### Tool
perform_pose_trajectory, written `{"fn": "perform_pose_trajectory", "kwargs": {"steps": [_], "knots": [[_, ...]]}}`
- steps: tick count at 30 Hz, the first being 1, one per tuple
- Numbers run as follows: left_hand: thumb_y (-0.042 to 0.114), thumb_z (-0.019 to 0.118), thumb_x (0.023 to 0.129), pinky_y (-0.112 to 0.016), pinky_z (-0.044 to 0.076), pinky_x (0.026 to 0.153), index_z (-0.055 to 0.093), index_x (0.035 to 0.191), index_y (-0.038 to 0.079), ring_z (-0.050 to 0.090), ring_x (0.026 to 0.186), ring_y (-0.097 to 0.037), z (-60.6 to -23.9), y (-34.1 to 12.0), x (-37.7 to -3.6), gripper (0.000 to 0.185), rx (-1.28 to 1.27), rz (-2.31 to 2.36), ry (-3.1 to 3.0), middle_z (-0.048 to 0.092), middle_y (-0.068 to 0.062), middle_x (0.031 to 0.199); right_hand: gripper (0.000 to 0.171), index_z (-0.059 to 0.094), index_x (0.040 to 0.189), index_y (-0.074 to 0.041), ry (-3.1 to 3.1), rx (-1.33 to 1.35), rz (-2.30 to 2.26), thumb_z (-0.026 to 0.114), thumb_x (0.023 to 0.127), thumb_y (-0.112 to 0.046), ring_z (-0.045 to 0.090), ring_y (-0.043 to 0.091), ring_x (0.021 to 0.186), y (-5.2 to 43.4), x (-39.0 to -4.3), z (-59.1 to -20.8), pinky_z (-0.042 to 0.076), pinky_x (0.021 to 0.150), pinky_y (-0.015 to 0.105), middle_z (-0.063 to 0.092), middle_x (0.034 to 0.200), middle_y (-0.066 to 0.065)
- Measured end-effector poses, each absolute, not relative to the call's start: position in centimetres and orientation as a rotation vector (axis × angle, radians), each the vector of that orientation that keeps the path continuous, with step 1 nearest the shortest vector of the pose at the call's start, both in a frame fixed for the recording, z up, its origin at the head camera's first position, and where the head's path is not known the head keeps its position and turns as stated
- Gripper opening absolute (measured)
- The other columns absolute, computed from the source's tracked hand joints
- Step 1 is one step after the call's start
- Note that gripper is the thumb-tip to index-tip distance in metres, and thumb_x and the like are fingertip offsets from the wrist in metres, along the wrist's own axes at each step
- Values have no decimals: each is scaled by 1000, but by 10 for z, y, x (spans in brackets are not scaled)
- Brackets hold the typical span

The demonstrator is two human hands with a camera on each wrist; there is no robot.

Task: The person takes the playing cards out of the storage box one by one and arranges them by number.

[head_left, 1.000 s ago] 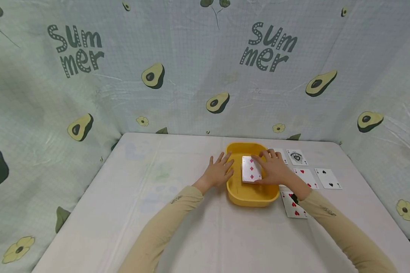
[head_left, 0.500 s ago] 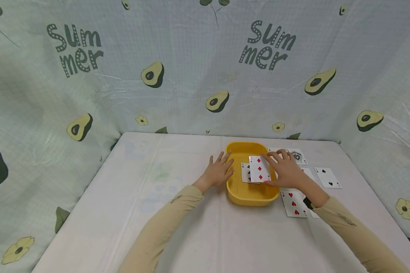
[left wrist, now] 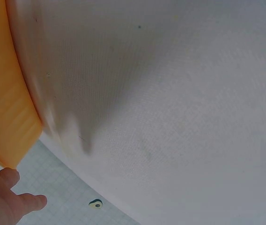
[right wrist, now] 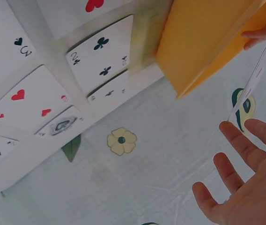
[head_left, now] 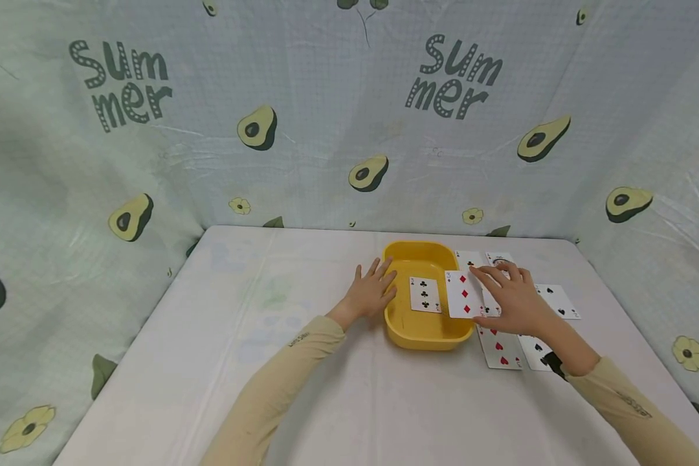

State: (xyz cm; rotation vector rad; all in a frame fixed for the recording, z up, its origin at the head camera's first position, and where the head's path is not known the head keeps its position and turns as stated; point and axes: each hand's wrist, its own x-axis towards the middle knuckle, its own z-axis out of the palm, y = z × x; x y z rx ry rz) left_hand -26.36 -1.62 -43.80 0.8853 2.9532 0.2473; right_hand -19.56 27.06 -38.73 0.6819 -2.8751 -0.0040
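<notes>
The right hand pinches a three of diamonds between thumb and fingers, over the right rim of the yellow plastic tray. In the right wrist view the card shows nearly edge-on above the fingertips of the hand. Flat in the tray lies a three of clubs. With its fingers spread, the left hand rests against the tray's left side. Part of that hand shows at the tray's corner in the left wrist view.
Right of the tray, several face-up cards lie in rows: an ace of clubs, two of clubs, two of hearts, ace of spades, two of spades, three of hearts and three of spades. Behind the table hangs a printed cloth.
The right hand has lifted the three of diamonds and carried it rightward from the tray's middle to over its right rim, uncovering the three of clubs. The left hand stays at the tray.
</notes>
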Motion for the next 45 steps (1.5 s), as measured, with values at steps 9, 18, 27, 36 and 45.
{"fn": "perform_pose_trajectory", "kwargs": {"steps": [9, 18, 27, 36, 45], "knots": [[36, 27, 96, -58, 15, 106, 31, 140, 15, 9, 140, -27, -437, -16, -263, 48, 879, 254, 2949, 9, -2, 152, 93, 36, 134, -10, -2789, 685, -13, 77, 58, -46, 31, 35, 110, 295, -178, -394, 25, 89, 55, 44, 126, 13], [36, 27, 97, -58, 15, 105, 32, 140, 15, 10, 139, -27, -436, -16, -263, 48, 883, 259, 2954, 10, -2, 152, 93, 35, 135, -13, -2787, 670, 11, 78, 57, -41, 32, 34, 108, 328, -160, -399, 26, 84, 54, 44, 125, 12], [36, 27, 97, -59, 17, 105, 32, 139, 15, 11, 139, -27, -437, -17, -262, 48, 893, 245, 2966, 10, -2, 152, 96, 37, 133, -13, -2763, 653, 13, 81, 52, -37, 33, 32, 104, 360, -145, -408, 26, 78, 50, 44, 122, 11], [36, 27, 97, -58, 14, 106, 30, 140, 15, 10, 139, -28, -437, -16, -262, 49, 889, 243, 2951, 8, -2, 152, 99, 35, 135, -19, -2760, 626, -55, 81, 50, -38, 34, 30, 100, 395, -136, -420, 26, 75, 51, 45, 119, 8], [36, 27, 97, -59, 16, 105, 32, 140, 15, 11, 139, -28, -438, -16, -263, 48, 892, 249, 2957, 10, -2, 152, 95, 38, 132, -20, -2733, 597, -100, 80, 49, -39, 36, 28, 96, 427, -131, -428, 27, 73, 52, 45, 116, 5]]}}
